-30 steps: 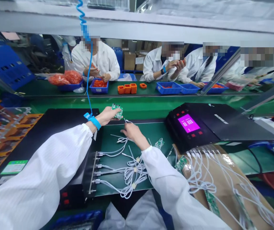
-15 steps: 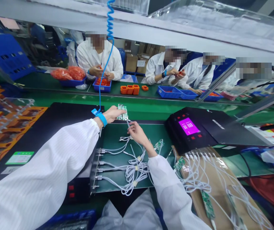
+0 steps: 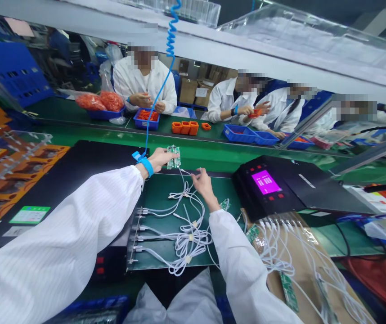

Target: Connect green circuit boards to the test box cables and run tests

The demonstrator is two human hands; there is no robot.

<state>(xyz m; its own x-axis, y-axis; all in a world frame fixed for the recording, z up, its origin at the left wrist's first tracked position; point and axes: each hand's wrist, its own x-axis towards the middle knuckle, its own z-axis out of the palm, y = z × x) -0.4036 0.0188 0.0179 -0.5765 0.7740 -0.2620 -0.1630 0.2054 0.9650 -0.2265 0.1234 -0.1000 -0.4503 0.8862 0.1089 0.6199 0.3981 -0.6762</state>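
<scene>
My left hand (image 3: 161, 158), with a blue wrist strap (image 3: 148, 167), is closed on a green circuit board (image 3: 173, 157), thumb on top. The board looks like a panel of joined strips, held above the green bench. A white cable (image 3: 182, 177) hangs from its lower edge. To the right and slightly lower, my right hand (image 3: 203, 183) pinches a thin white cable close to the board; its tip is partly hidden by the fingers. Bundled white cables (image 3: 189, 243) lie below my hands, plugged into the black box (image 3: 112, 184) on the left.
Another black tester with a lit purple screen (image 3: 266, 182) stands at right. Beside my right sleeve, more boards (image 3: 288, 290) and cables lie on brown cardboard (image 3: 309, 256). A coiled blue cord (image 3: 171, 38) hangs ahead. Across the bench, co-workers handle orange parts beside blue bins (image 3: 236, 133).
My right hand has moved right, away from the board's lower edge, with a thin white cable between its fingers. My left hand still holds the board. The view has shifted slightly.
</scene>
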